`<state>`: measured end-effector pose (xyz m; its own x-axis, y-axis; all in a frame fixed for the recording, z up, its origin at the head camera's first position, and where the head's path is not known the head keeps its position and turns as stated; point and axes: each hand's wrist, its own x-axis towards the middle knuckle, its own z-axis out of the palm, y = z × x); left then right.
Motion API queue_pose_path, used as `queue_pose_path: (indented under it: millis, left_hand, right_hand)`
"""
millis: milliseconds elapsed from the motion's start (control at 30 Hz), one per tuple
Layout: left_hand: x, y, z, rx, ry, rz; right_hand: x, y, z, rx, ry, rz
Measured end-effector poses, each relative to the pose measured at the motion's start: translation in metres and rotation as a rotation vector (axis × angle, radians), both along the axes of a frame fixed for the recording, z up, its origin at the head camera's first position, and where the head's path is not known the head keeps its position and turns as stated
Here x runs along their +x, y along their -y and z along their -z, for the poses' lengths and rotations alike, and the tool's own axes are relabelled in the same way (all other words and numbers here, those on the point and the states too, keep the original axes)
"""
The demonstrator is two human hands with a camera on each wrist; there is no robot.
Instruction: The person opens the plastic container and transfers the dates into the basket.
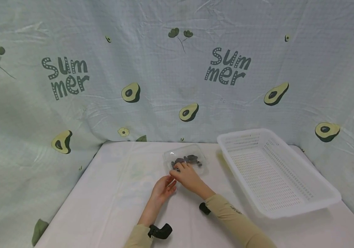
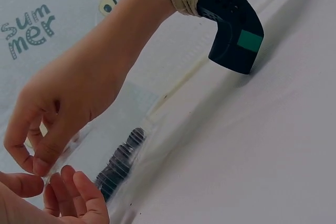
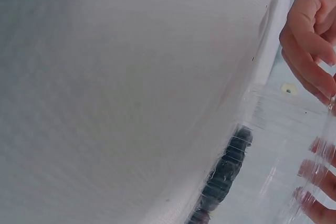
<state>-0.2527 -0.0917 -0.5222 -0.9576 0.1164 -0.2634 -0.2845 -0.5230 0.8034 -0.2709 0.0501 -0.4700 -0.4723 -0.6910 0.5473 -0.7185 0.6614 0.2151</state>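
– what's around the clear box (image 1: pixel 177 151)?
– a big white basket (image 1: pixel 268 172) stands to its right, near but apart, on the same white surface (image 1: pixel 127 193). behind hangs a pale sheet (image 1: pixel 152 62) printed with avocados, flowers and the word "summer".
– anything in the way?
– from the head view, the right hand (image 1: pixel 189 177) covers part of the box's near side and some of the dark pieces (image 1: pixel 192 158) inside.
– where is the box, and how does it look?
– towards the back of the surface, left of the basket. it's see-through, the pieces bunched together. whether it's fully closed, i can't tell.
– and the hands?
– the right one has thumb and finger together at the near edge, pinching the plastic. the left hand (image 1: pixel 162 187) is just beside it, palm up, fingers loosely bent; whether it grips the edge or only touches it, i can't tell.
– materials?
– the box is thin, glossy plastic with ribbed walls. the pieces are rounded and smooth. the basket is rectangular, round-cornered and slotted; the sheet is wrinkled, with a slight shine.
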Motion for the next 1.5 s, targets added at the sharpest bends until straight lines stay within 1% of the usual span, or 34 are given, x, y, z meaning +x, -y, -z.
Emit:
queue_pose_path:
  millis: [67,100,133,167,200,233,267,300,333,367,400,433,467,500,533,600,633,667,700,733,800,867,900,1000,1100,1167,1300,1400,1500]
  left_hand:
    - [0.011,-0.002,-0.018,-0.01,-0.01,-0.009]
    - [0.02,-0.006,-0.035,-0.056,0.022,-0.041]
    - [-0.001,-0.002,-0.002,-0.034,-0.01,-0.034]
    - [-0.008,0.001,0.008,-0.023,-0.023,-0.019]
    - [-0.011,0.004,0.014,-0.004,-0.042,-0.014]
    - [-0.023,0.007,0.032,0.01,-0.06,-0.002]
    - [-0.036,0.011,0.056,0.025,-0.088,0.017]
    - [-0.04,0.014,0.064,0.052,-0.109,0.027]
    - [-0.054,0.018,0.086,0.075,-0.12,0.047]
    - [-0.044,0.016,0.07,0.066,-0.108,0.054]
    - [-0.048,0.017,0.077,0.083,-0.121,0.057]
    - [-0.052,0.016,0.084,0.082,-0.116,0.058]
    - [-0.049,0.016,0.081,0.108,-0.13,0.067]
    - [-0.042,0.013,0.068,0.108,-0.115,0.052]
    - [-0.041,0.01,0.067,0.092,-0.097,0.046]
    - [-0.019,0.003,0.03,0.068,-0.077,0.019]
    - [-0.007,-0.001,0.009,0.042,-0.047,0.0]
    - [0.0,-0.003,-0.004,0.04,-0.037,0.0]
    - [0.01,-0.006,-0.023,0.008,-0.001,-0.021]
    - [0.016,-0.007,-0.033,0.008,0.009,-0.021]
    - [0.021,-0.008,-0.046,0.009,0.035,-0.023]
    - [0.023,-0.007,-0.052,0.018,0.055,-0.022]
    - [0.024,-0.008,-0.054,0.006,0.071,-0.026]
    - [0.023,-0.007,-0.055,-0.02,0.105,-0.03]
    - [0.024,-0.007,-0.054,-0.039,0.118,-0.036]
    - [0.023,-0.006,-0.055,-0.048,0.131,-0.045]
    - [0.023,-0.006,-0.056,-0.054,0.132,-0.051]
    - [0.022,-0.006,-0.056,-0.045,0.132,-0.048]
    - [0.02,-0.006,-0.056,-0.041,0.138,-0.042]
  right_hand:
    - [0.0,0.0,0.0,0.019,-0.005,0.008]
    - [0.0,0.0,0.0,0.027,-0.009,0.009]
    - [0.0,0.0,0.0,0.041,-0.015,0.013]
    - [0.0,0.001,0.0,0.054,-0.02,0.019]
    - [0.0,0.001,0.0,0.064,-0.029,0.024]
    - [0.0,0.001,0.0,0.074,-0.035,0.03]
    - [0.0,0.001,0.0,0.086,-0.042,0.038]
    - [0.0,0.001,0.0,0.093,-0.044,0.044]
    - [0.001,0.002,0.0,0.1,-0.041,0.051]
    - [0.001,0.002,0.001,0.104,-0.041,0.057]
    - [0.001,0.002,0.001,0.109,-0.043,0.063]
    - [0.001,0.002,0.001,0.109,-0.042,0.064]
    - [0.001,0.002,0.002,0.106,-0.044,0.062]
    - [0.0,0.003,0.002,0.1,-0.047,0.061]
    - [0.0,0.003,0.002,0.093,-0.049,0.057]
    - [0.0,0.003,0.002,0.086,-0.058,0.054]
    - [0.0,0.003,0.002,0.076,-0.057,0.047]
    - [0.0,0.003,0.002,0.069,-0.053,0.042]
    - [0.0,0.003,0.002,0.064,-0.046,0.04]
    - [0.0,0.003,0.002,0.059,-0.038,0.035]
    - [0.0,0.003,0.002,0.054,-0.027,0.031]
    - [-0.001,0.003,0.002,0.051,-0.018,0.032]
    - [-0.001,0.003,0.002,0.053,-0.017,0.035]
    - [-0.002,0.001,0.003,0.046,0.004,0.033]
    - [-0.002,-0.001,0.002,0.017,0.059,0.005]
    - [-0.002,-0.002,0.001,-0.018,0.102,-0.035]
    - [-0.003,-0.008,-0.003,-0.09,0.165,-0.106]
    - [-0.003,-0.016,-0.004,-0.118,0.211,-0.119]
    - [-0.002,-0.026,-0.005,-0.123,0.266,-0.1]
